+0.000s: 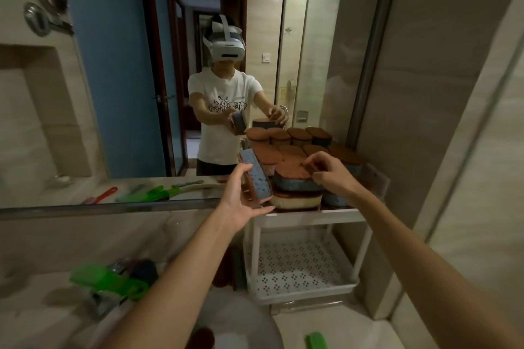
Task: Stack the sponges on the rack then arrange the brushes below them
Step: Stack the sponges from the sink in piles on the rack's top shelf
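A white two-tier rack [306, 217] stands against the mirror at the right. Its top shelf carries several blue and yellow sponges with brown scouring pads. My left hand [241, 201] grips a blue sponge [256, 176] on edge, just left of the pile. My right hand [330, 171] rests curled fingertips on the brown top of the front blue sponge [295, 178], which lies on a yellow sponge [296, 201]. The perforated lower shelf [297, 266] holds nothing. A green brush [107, 282] lies on the counter at the lower left.
A round white basin [243, 320] sits below my arms, with another green object [317, 340] on the counter beside it. The mirror [170, 79] reflects a person wearing a headset and the sponges. A tiled wall and a glass panel close off the right side.
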A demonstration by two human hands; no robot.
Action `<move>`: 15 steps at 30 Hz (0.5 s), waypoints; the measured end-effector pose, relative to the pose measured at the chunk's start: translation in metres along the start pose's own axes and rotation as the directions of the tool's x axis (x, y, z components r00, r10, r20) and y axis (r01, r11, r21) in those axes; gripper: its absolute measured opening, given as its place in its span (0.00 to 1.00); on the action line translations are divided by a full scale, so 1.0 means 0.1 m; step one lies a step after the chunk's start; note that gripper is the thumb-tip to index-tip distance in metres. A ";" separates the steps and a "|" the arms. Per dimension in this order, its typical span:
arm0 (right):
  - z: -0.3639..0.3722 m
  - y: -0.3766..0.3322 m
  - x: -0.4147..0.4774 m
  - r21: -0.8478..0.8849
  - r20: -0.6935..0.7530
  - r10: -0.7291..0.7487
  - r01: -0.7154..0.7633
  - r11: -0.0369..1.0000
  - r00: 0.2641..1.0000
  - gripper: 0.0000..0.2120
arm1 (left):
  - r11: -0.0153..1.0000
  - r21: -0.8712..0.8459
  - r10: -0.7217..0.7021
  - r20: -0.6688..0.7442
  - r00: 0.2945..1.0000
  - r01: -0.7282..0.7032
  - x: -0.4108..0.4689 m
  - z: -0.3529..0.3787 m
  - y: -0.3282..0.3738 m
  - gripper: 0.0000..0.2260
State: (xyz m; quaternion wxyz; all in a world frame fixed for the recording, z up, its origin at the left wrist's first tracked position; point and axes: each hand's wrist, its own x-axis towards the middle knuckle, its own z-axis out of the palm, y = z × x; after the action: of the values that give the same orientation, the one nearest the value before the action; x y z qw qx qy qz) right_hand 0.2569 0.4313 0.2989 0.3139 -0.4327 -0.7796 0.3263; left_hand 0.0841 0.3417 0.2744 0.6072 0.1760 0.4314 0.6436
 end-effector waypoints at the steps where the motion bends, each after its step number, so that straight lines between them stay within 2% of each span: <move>1: 0.02 0.02 0.00 -0.002 0.010 -0.005 0.005 1.000 1.000 0.15 | 1.000 -0.003 0.004 -0.006 1.000 -0.004 0.01 0.01 -0.02 0.25; 6: 0.07 0.07 0.05 -0.047 0.015 -0.007 0.007 0.999 1.000 0.15 | 0.999 0.030 0.025 -0.021 0.999 -0.024 0.05 0.02 -0.04 0.25; 11: 0.05 0.07 0.06 -0.280 0.031 -0.085 0.090 0.956 0.996 0.18 | 0.997 0.067 0.039 -0.025 0.999 -0.037 0.04 0.05 -0.05 0.24; 15: 0.08 0.14 0.01 -0.395 0.025 -0.157 0.154 0.906 0.987 0.21 | 0.996 0.083 0.044 -0.027 0.999 -0.042 0.03 0.07 -0.06 0.24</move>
State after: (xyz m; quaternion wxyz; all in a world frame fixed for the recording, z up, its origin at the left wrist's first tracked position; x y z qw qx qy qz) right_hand 0.2572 0.4363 0.2835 0.2478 -0.4249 -0.8603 0.1342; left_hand 0.0927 0.3461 0.2729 0.5792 0.2009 0.4625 0.6405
